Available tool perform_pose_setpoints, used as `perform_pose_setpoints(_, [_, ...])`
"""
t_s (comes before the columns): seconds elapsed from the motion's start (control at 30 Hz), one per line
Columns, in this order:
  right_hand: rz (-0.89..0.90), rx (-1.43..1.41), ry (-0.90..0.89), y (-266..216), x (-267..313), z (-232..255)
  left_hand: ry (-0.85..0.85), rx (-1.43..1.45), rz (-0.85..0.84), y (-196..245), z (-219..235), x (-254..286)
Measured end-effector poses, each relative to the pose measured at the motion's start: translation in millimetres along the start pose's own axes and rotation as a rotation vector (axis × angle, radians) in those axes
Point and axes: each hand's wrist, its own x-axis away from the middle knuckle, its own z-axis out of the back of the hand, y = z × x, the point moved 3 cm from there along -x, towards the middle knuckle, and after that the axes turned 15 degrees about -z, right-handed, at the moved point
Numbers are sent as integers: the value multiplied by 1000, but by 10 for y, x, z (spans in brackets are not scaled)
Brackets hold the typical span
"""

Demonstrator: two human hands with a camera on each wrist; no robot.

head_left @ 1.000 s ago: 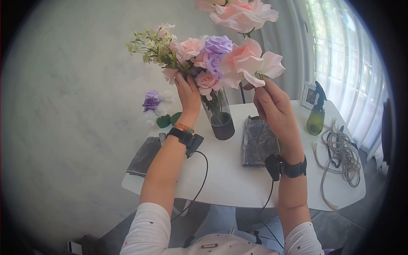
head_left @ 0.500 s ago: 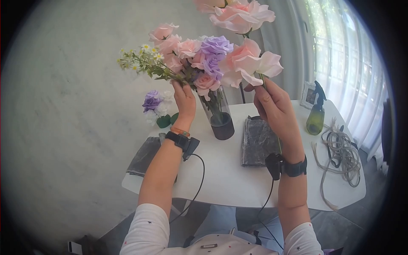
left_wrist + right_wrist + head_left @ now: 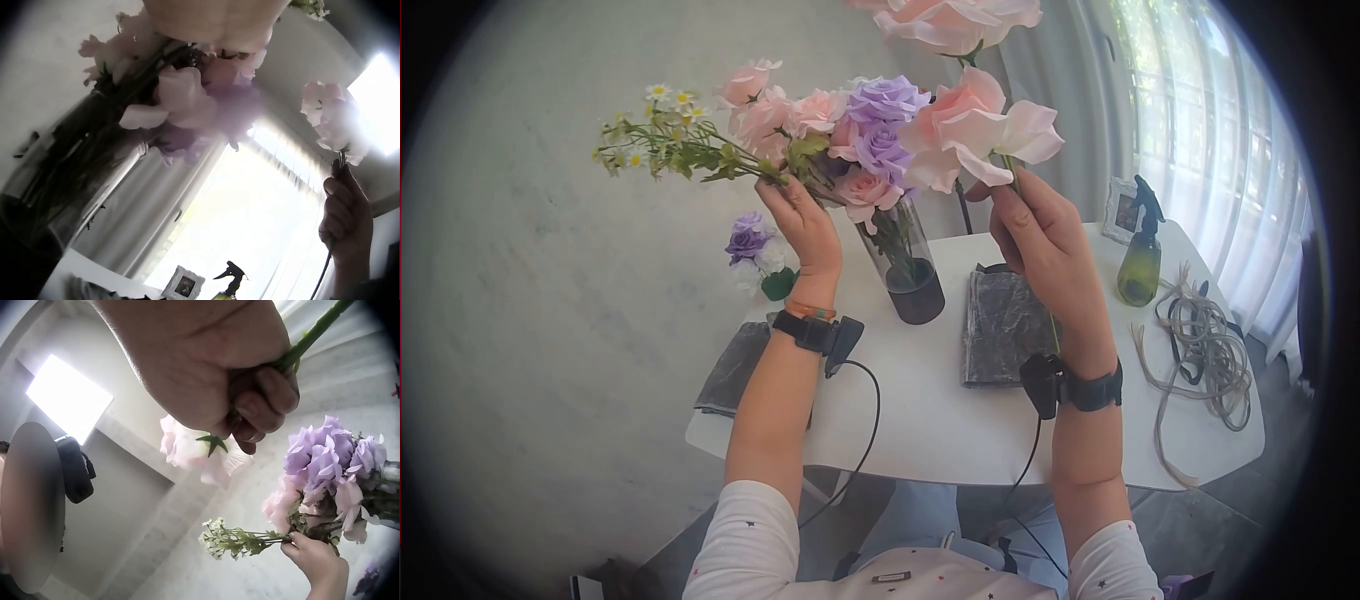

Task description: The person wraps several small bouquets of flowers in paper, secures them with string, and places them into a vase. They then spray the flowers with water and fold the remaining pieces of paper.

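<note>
My left hand (image 3: 805,222) pinches the green stems of a sprig of small white daisy-like flowers (image 3: 662,143), which leans out to the left. Close by, pink roses (image 3: 762,115) and purple roses (image 3: 887,100) stand in a tall glass vase (image 3: 912,275) with a dark lower part. My right hand (image 3: 1050,245) grips the stem of a large pink artificial rose (image 3: 960,125); in the right wrist view that stem (image 3: 322,334) runs out past the curled fingers. Another big pink bloom (image 3: 960,22) shows above it, cut off by the frame's top edge.
On the white table (image 3: 880,420) lie two dark grey folded wraps, one right (image 3: 1005,325) and one left (image 3: 735,370). Purple and white flowers (image 3: 750,245) lie behind the left one. A green spray bottle (image 3: 1140,265), a white picture frame (image 3: 1120,210) and tangled cords (image 3: 1205,350) are at the right.
My left hand has moved left from beside the bouquet, drawing the small white flowers outward and tilting them nearly level. The right hand keeps its grip on the pink rose with little movement.
</note>
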Motion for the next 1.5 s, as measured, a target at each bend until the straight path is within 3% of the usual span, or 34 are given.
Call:
perform_pose_setpoints(0.2, [8, 12, 42, 2, -2, 24, 96, 92, -121, 358, 64, -298])
perform_pose_setpoints(0.27, [-34, 5, 141, 37, 1, 44, 126, 95, -118, 504, 149, -398])
perform_pose_setpoints(0.37, [-1, -8, 114, 19, 20, 18, 195, 139, -122, 795, 236, -492])
perform_pose_setpoints(0.43, [10, -2, 100, -20, 35, -22, 31, 343, 58, 903, 232, -467])
perform_pose_setpoints(0.47, [17, 11, 87, -39, 41, -50, 57, 416, 138, 964, 178, -445])
perform_pose_setpoints(0.53, [10, -64, 79, 14, 22, -119, -81, 532, 268, 1036, 95, -323])
perform_pose_setpoints(0.67, [37, -144, 87, 239, -90, -258, -254, 597, 331, 1127, -55, -52])
perform_pose_setpoints(0.73, [17, -127, 95, 265, -92, -303, -382, 662, 449, 1196, -153, 50])
perform_pose_setpoints(0.87, [86, -34, 113, 361, -128, -373, -491, 581, 361, 1066, -224, 199])
perform_pose_setpoints(1.03, [-192, -25, 7, 236, -42, -382, -450, 565, 366, 1103, -256, 113])
perform_pose_setpoints(1.13, [-50, 20, 77, 308, -97, -356, -460, 590, 332, 1099, -288, 125])
perform_pose_setpoints(1.3, [-3, 109, 220, 338, -153, -118, -484, 550, 317, 1023, -249, 150])
perform_pose_setpoints(1.47, [36, 49, 357, 182, -98, 165, -372, 285, 637, 400, -37, 447])
perform_pose_setpoints(1.5, [13, 12, 370, 161, -79, 218, -372, 285, 637, 308, -8, 488])
